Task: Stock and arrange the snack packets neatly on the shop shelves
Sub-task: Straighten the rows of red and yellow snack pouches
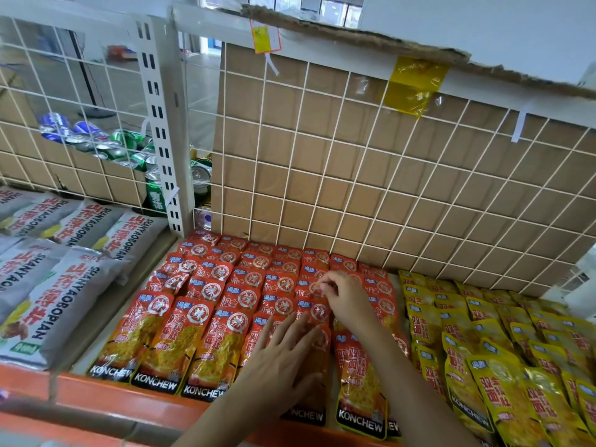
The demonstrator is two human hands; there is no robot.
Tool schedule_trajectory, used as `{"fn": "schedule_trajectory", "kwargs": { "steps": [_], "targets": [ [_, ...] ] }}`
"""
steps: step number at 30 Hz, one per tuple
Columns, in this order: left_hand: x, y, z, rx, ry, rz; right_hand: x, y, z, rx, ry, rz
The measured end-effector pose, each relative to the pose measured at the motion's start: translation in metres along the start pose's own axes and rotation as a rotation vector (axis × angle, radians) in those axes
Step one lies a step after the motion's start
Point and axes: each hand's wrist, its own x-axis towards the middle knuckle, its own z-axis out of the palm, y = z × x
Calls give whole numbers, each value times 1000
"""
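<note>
The glossy red-orange snack packets printed KONCHEW lie flat on the shelf in overlapping rows that run from the orange front lip back to the white wire grid panel. The right hand reaches into the middle rows, its fingers curled, and pinches the top edge of one red packet between thumb and fingertips. The left hand lies nearer the front with straight, spread fingers, pressing flat on the packets beneath it and gripping nothing. Just beside the red rows on the right lie yellow packets of the same brand (likewise overlapped), and on the left lie large grey bags marked SHANYAOBOPIAN. Behind the grid stands a brown cardboard sheet, and to its left are blue and green drink cans.
</note>
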Motion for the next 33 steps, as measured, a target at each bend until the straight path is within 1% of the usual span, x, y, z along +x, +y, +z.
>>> {"fn": "schedule_trajectory", "kwargs": {
  "steps": [2,3,7,9,24,26,29,31,33],
  "targets": [
    [9,-2,-11,-9,40,-47,6,3,-2,-37,52,5],
    [14,-4,-16,-17,38,-45,9,4,-2,-62,44,1],
    [36,-10,-17,-66,-59,-32,19,0,-1,-154,-122,-21],
    [42,-13,-11,-46,-59,-21,19,-2,-1,-165,-147,-28],
    [43,-13,-9,-64,-73,-25,17,7,5,-55,-126,-47],
    [43,-13,-11,-85,-70,-29,18,9,5,-22,-81,-30],
    [48,-14,-16,-123,-50,-47,27,14,1,-86,18,-13],
    [55,-14,-16,-116,-49,-43,37,18,-2,-154,19,11],
    [62,-14,-14,-91,-55,-19,47,20,-2,-222,-16,29]
  ]
}}
